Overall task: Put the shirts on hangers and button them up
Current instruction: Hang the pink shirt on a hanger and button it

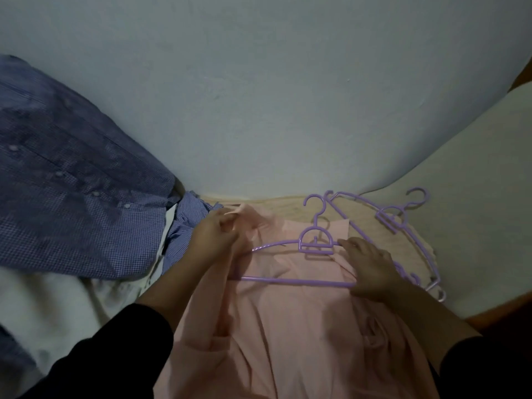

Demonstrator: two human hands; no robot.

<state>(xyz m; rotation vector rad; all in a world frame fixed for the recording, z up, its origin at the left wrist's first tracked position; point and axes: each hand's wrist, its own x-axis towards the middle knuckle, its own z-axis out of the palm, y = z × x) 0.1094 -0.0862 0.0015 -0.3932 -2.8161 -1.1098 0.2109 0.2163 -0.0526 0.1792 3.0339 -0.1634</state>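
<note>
While the soft pink cotton shirt [288, 326] lies spread open on the bed [460, 197], a thin purple plastic hanger [305, 254] is laid on top of it, near the collar. The hanger's left end is hidden under pink cloth, so that side looks to be going into the shoulder. The right end is covered by the right hand [371, 269], so it cannot be told if that side is in yet.

A fold of pink cloth near the collar is pinched by the left hand [213, 237], with its fingers [227, 223] curled round the cloth. The right hand is laid over the hanger's right arm and bottom bar. Its fingers look bent over the bar, but a firm hold cannot be made out.

No closed buttons can be seen on the pink shirt, so the buttoning is judged to be still left.

A dark blue checked shirt [66, 182] is seen at the left with a row of pale buttons down its front. It looks closed, but its hanger cannot be seen. A second blue checked cloth [187, 223] lies crumpled just beside the left hand and may still need a hanger.

More purple plastic hangers [403, 223] are piled on the bed at the right, waiting to be used. So the job is judged to be partly done.
</note>
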